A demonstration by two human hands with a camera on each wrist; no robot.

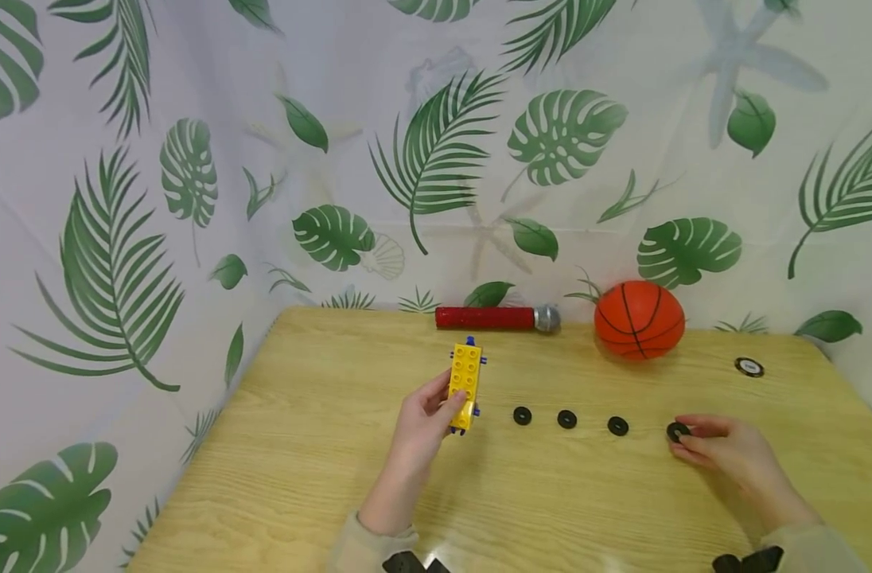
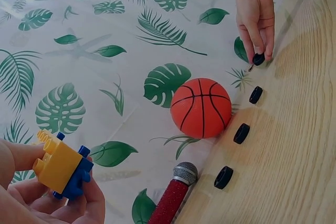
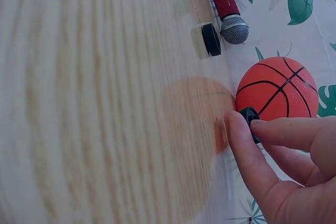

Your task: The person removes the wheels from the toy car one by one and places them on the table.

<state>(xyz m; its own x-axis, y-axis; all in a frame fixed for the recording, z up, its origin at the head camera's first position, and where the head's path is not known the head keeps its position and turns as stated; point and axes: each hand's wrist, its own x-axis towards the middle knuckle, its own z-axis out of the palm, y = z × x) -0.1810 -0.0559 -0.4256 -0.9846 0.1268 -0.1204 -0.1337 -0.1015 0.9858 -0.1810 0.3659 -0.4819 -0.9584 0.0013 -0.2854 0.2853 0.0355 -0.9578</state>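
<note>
My left hand (image 1: 423,418) grips a yellow toy-brick car base (image 1: 465,374), studs up, with blue axle pegs at its sides; its blue underside shows in the left wrist view. Between the thumb and fingers of my right hand (image 1: 729,450) is a small black toy wheel (image 1: 677,432). Three more wheels lie flat in a row between the hands: one wheel (image 1: 522,415) closest to the car base, a middle wheel (image 1: 567,419), and a third wheel (image 1: 618,426) left of the pinched one.
A red microphone (image 1: 486,318) with a silver head lies along the back of the wooden table (image 1: 300,446). Right of it sits an orange basketball (image 1: 640,320). Near the back right lies a black and white disc (image 1: 749,367). Leaf-printed cloth (image 1: 264,199) hangs behind and on the left.
</note>
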